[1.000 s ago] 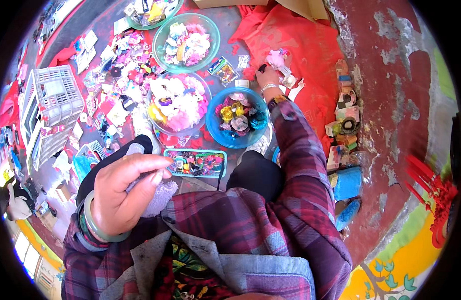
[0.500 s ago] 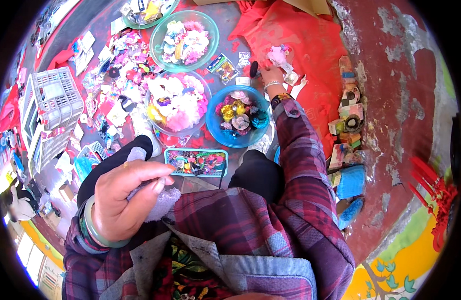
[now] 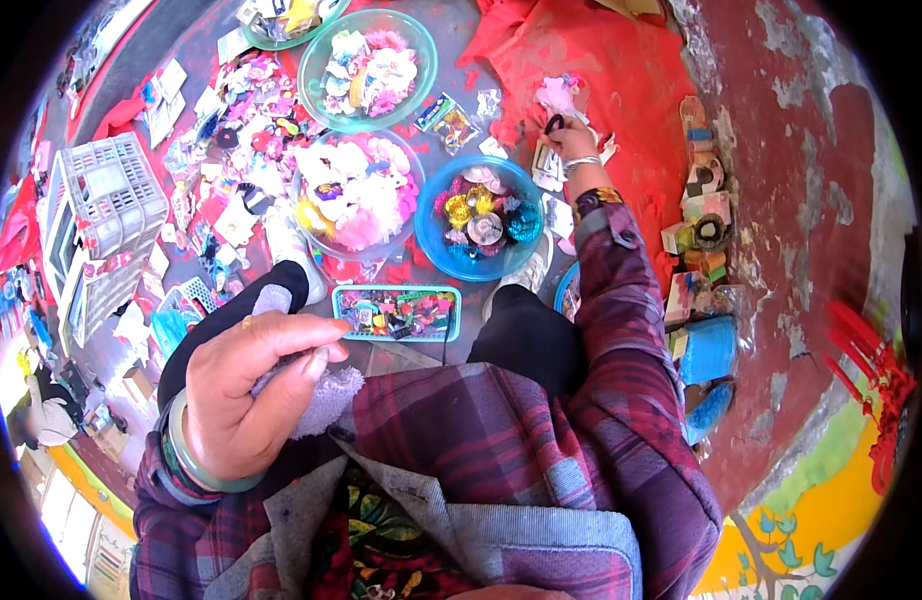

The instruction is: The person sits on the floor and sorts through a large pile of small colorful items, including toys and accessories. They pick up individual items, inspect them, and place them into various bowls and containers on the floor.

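My left hand (image 3: 256, 385) is closed, thumb against fingers, round a fuzzy lavender-grey cloth (image 3: 326, 400) in front of my chest. Far out, over the edge of the red sheet (image 3: 631, 110), my right hand (image 3: 577, 143) is closed at a small black ring-shaped thing (image 3: 554, 123), perhaps a hair tie. A fluffy pink piece (image 3: 558, 95) lies just beyond those fingers. Small white cards (image 3: 548, 165) are under and beside that hand. Nearer to me stands a blue basin (image 3: 478, 262) with gold, teal and pink shiny hair ornaments in it.
Left of the blue basin are a clear bowl (image 3: 413, 170) and a green bowl (image 3: 428, 60) of fluffy pieces. A teal-rimmed basket (image 3: 396, 338) sits between my legs. Loose accessories (image 3: 266, 130) cover the floor beside a grey crate (image 3: 111, 185). Boxes and blue packs (image 3: 709, 350) line the right.
My right hand has shifted slightly right and toward me, and the black ring-shaped thing has moved with it from the left. My left hand stays on the cloth.
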`<state>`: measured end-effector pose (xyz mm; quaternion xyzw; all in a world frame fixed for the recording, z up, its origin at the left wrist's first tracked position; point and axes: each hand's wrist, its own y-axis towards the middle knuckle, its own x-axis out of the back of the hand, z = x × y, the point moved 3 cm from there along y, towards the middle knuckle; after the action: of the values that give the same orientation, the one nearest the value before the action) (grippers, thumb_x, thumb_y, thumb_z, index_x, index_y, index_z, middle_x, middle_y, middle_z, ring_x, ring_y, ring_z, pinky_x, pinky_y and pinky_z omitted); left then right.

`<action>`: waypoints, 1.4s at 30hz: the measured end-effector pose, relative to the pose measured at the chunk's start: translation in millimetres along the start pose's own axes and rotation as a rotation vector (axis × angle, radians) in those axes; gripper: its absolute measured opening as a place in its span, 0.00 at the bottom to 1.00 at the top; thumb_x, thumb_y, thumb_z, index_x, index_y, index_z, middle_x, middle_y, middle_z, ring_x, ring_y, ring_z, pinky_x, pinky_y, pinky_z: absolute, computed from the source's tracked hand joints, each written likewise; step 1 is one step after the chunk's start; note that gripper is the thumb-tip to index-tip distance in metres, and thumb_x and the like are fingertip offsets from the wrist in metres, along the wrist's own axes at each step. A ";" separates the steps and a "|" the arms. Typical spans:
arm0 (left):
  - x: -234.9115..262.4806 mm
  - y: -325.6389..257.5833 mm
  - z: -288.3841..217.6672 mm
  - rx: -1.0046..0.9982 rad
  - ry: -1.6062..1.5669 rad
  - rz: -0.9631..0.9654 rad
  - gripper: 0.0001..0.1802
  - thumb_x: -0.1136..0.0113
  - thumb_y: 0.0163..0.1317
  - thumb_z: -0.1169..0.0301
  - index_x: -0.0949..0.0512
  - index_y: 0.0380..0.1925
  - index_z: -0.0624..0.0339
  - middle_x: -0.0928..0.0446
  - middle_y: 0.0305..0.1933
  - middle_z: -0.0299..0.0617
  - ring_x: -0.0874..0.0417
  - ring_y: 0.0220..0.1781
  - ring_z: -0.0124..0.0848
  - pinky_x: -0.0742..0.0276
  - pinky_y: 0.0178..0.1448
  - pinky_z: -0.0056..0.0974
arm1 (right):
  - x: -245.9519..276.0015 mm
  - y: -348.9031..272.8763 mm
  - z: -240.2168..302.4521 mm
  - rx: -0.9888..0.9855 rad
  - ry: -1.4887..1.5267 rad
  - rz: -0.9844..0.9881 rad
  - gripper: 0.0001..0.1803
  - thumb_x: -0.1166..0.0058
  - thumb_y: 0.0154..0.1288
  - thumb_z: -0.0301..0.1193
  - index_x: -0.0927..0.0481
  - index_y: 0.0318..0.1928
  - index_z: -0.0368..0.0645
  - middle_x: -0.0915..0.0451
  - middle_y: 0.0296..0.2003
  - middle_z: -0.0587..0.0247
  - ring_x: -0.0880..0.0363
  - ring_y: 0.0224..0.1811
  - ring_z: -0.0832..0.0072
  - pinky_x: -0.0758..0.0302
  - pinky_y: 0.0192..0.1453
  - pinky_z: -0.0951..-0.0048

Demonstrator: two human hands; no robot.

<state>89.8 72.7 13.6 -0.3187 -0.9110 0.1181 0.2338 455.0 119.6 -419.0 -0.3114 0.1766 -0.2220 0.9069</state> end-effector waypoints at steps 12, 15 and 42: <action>-5.0 -12.0 2.6 0.003 -0.061 -0.001 0.11 0.53 0.59 0.77 0.27 0.40 0.69 0.24 0.33 0.41 0.25 0.36 0.25 0.31 0.43 0.29 | 131.7 -175.9 61.8 -0.157 -0.183 -0.385 0.24 0.58 0.62 0.50 0.25 0.27 0.40 0.33 0.11 0.66 0.38 0.08 0.80 0.41 0.11 0.78; -7.8 -22.5 11.7 -0.003 -0.128 -0.025 0.11 0.54 0.61 0.75 0.27 0.42 0.68 0.25 0.34 0.38 0.26 0.38 0.23 0.33 0.45 0.27 | 172.4 -253.6 46.8 -0.097 -0.030 -0.342 0.19 0.57 0.63 0.44 0.26 0.31 0.40 0.27 0.20 0.65 0.28 0.20 0.76 0.30 0.20 0.78; -30.7 -10.5 63.0 -0.139 -0.066 -0.038 0.12 0.51 0.61 0.72 0.26 0.43 0.64 0.25 0.35 0.35 0.26 0.38 0.19 0.32 0.42 0.23 | 241.0 -514.7 -163.8 -0.116 -0.839 -0.841 0.13 0.47 0.51 0.36 0.20 0.34 0.42 0.20 0.29 0.56 0.21 0.28 0.71 0.26 0.34 0.71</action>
<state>73.8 41.0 -47.7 -0.3126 -0.9301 0.0605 0.1831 431.4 -447.7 -253.6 -0.4649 -0.3235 -0.4101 0.7149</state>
